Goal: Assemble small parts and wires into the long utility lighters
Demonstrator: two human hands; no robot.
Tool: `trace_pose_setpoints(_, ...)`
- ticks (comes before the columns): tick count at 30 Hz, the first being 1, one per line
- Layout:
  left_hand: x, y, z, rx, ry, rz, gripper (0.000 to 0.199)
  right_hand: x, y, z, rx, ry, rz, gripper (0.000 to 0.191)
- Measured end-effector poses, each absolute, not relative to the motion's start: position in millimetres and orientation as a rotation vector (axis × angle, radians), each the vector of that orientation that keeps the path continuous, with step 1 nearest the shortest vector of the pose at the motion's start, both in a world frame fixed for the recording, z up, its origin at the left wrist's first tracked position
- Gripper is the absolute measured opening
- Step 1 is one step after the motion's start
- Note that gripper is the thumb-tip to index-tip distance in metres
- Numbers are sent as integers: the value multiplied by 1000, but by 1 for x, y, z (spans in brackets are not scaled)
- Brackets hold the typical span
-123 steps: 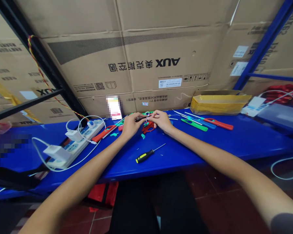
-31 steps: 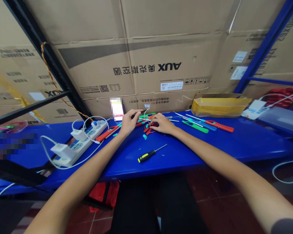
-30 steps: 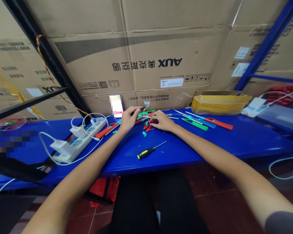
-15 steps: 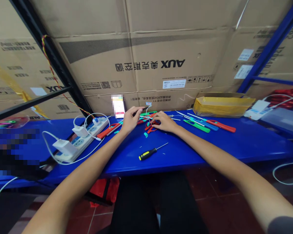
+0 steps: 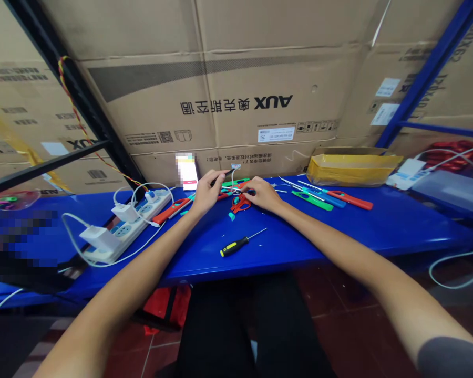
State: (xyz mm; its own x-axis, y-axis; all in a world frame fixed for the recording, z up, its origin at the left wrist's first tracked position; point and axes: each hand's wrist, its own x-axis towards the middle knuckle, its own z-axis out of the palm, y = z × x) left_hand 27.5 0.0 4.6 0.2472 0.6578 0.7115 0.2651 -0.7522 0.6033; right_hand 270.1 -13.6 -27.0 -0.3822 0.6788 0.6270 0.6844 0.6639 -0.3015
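A slim black rod (image 5: 225,175) rises from the person's left hand (image 5: 207,194), held in a narrow pinch between thumb and fingers. The right hand (image 5: 262,193) curls low over a thin metal rod (image 5: 236,189) and a red plastic hooked piece (image 5: 239,204), though whether it grips them I cannot tell. Both hands work near the middle of the far edge of the blue-painted worktop (image 5: 378,231).

A small teal plastic clip (image 5: 231,216) lies just in front of them, and a yellow-and-black screwdriver (image 5: 233,246) sits nearer the front edge. If the thin rod slipped from the fingers, it could spring loose and knock the small pieces about. A careless sweep of the forearm could also scatter the tiny bits lying on the blue surface.

Towards the right end, a cardboard box edged in yellow tape (image 5: 352,169) stands at the far edge, its contents hidden. Beyond it, a clear plastic tub (image 5: 453,191) shows nothing I can make out. At the left end, a shallow clear dish (image 5: 11,199) holds green and pink pieces.
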Motion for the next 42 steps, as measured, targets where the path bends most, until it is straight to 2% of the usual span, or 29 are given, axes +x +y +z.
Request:
trace_pose_setpoints(3,25,0,4,2179,890,1544,42,273,-11,-26,-1060,-2033,17,22)
trace_pose_setpoints(7,23,3,-1,2201,908,1377,34,279,-2,-24,-1079,-1859,81,23)
trace_pose_setpoints(15,28,6,-9,2000,873,1267,35,286,-2,-16,-1055,-1816,49,9)
trace_pose_setpoints(23,31,7,-15,2107,773,1206,20,280,1,-22,-998,-1648,465,22)
trace_pose_setpoints(30,35,-3,-10,2186,778,1128,21,270,0,-25,-843,-1422,915,30)
trace_pose_setpoints(42,34,2,-13,2533,870,982,31,268,-10,-18,-753,-1436,986,35)
